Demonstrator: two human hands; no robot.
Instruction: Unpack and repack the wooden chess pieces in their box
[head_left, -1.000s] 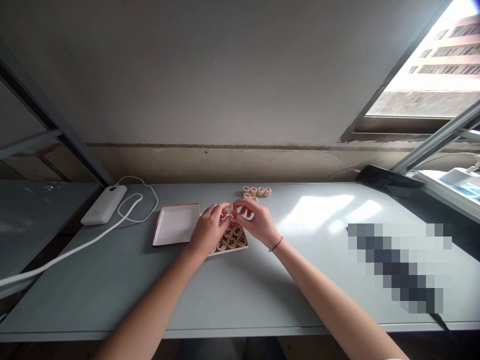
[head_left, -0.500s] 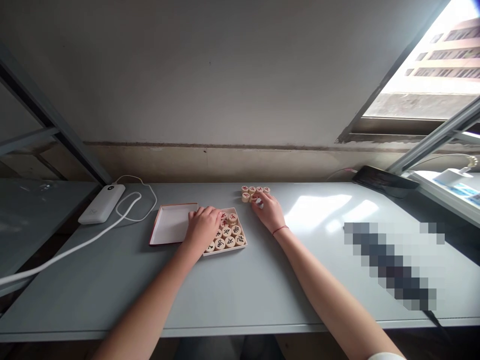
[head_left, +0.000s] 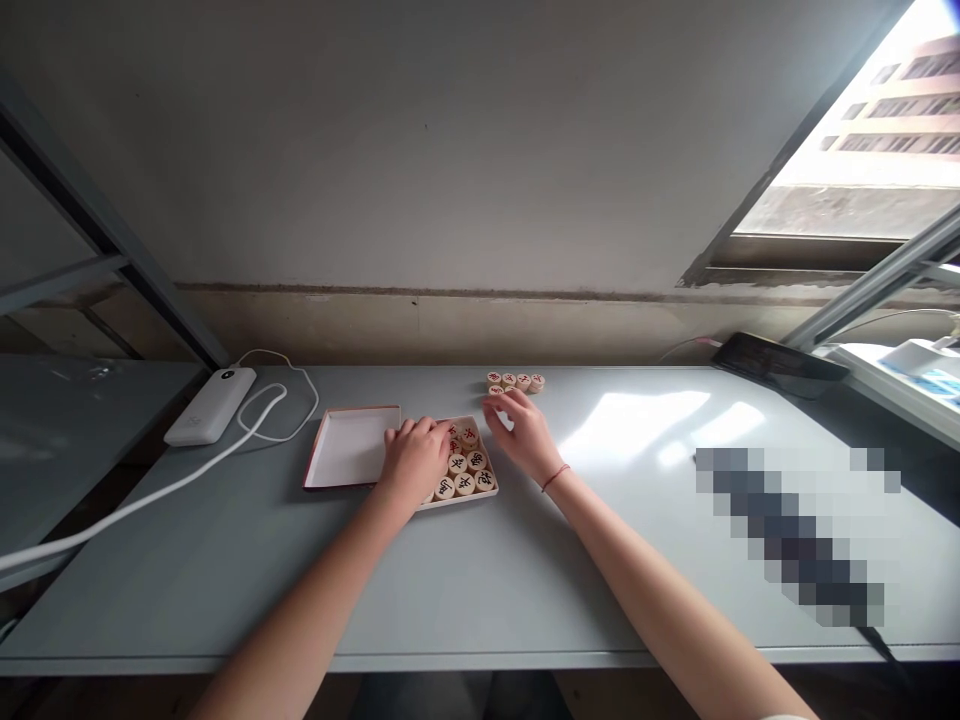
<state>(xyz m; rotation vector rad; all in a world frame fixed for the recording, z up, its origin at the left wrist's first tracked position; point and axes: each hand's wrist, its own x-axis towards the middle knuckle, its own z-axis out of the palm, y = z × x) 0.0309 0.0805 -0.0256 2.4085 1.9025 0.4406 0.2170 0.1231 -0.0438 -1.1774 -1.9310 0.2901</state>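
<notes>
My left hand (head_left: 417,456) lies over the left part of a shallow white box (head_left: 459,503), fingers spread, index finger reaching onto the pieces. Inside are round wooden Chinese chess pieces (head_left: 464,484) with black and red characters; my hand hides several of them. Just above the box's right side, my right hand (head_left: 521,430) is loosely curled, thumb and fingertips apart, with nothing visible between them. Beyond its fingers, red-marked chess pieces (head_left: 523,382) stand in a back row with a partly hidden front row before it.
An empty box lid (head_left: 354,447) with a red edge lies left of the box. Farther left are a white power bank (head_left: 211,407) and a thick white cable (head_left: 187,470). A dark phone-like slab (head_left: 769,364) leans at the back right. A blurred dark object (head_left: 795,540) lies on the right.
My right hand has drawn back from the standing pieces towards the box, its fingers now in front of them. My left hand has shifted slightly right over the box.
</notes>
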